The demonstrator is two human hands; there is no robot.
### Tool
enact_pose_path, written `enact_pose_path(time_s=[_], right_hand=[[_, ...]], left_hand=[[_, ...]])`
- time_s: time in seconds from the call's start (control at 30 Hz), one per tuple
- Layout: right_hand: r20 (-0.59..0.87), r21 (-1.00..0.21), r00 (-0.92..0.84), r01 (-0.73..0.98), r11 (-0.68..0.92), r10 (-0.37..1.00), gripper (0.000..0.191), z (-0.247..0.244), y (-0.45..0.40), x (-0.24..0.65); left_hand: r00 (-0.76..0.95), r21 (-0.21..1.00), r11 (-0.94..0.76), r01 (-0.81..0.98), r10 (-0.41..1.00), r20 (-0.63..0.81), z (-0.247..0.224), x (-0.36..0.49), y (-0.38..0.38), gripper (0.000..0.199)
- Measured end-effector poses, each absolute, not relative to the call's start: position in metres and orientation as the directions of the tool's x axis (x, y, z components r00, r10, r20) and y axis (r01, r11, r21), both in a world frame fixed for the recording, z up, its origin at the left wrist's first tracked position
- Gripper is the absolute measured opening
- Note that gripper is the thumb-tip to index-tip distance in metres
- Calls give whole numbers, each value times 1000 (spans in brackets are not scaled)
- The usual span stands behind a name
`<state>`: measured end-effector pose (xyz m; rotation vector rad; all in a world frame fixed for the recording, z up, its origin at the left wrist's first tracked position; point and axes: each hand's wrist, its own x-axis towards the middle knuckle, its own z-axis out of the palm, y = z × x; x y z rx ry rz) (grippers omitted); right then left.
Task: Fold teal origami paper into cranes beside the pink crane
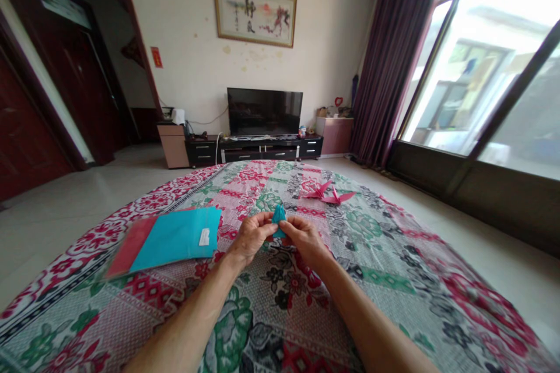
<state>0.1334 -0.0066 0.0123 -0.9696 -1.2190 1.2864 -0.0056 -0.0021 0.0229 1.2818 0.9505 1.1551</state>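
A small piece of folded blue paper (279, 215) is held up between my two hands, above the middle of the patterned tablecloth. My left hand (252, 236) pinches its left side with thumb and fingers. On the other side, my right hand (306, 238) grips it the same way, thumb toward me. The folded paper narrows to a point at the top; its lower part is partly hidden by my thumbs. Two pink origami cranes (336, 195) rest on the cloth beyond my right hand. To the left lies a clear packet of blue and red paper sheets (177, 239) with a white label.
The round table wears a flowered red, green and grey tablecloth (363, 280). Past its far edge stand a low black cabinet (262, 148) and a television (265, 112). A window with a dark frame (464, 169) and a purple curtain (382, 70) are on the right.
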Motion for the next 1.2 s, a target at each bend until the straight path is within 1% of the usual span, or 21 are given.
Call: enact_pose_path(time_s=[0.07, 0.13, 0.2, 0.27, 0.33, 0.47, 0.67, 0.8, 0.97, 1.2], right_hand=[[94, -982, -87, -171, 78, 992, 30, 11, -7, 133], [105, -981, -35, -166, 98, 994, 29, 10, -6, 133], [135, -981, 22, -141, 136, 991, 29, 9, -5, 133], [165, -980, 54, -102, 170, 985, 28, 8, -4, 133], [191, -979, 61, -68, 195, 980, 29, 7, -3, 133], [240, -971, 41, 9, 240, 970, 30, 7, -4, 132], [266, -961, 8, 74, 265, 964, 26, 10, -7, 134], [251, -967, -36, 34, 253, 967, 29, 10, -8, 136], [250, -968, -55, -5, 250, 967, 28, 12, -8, 136], [288, -956, -62, -82, 283, 956, 24, 13, -9, 134]], left_hand=[[138, 991, -130, -44, 981, 135, 22, -5, -1, 35], [51, 958, -270, 98, 963, 266, 22, -4, -1, 29], [-16, 874, -403, 271, 906, 423, 22, -4, -1, 17], [-31, 791, -471, 389, 852, 523, 21, -3, -2, 12], [-8, 754, -498, 429, 832, 554, 19, -2, -2, 13], [39, 765, -503, 402, 844, 535, 12, 0, 1, 17], [45, 852, -437, 289, 895, 444, 9, 0, 4, 22], [66, 900, -389, 197, 921, 384, 9, -1, 3, 24], [80, 913, -384, 139, 923, 376, 11, -2, 3, 26], [89, 926, -369, 73, 928, 363, 12, -3, 2, 28]])
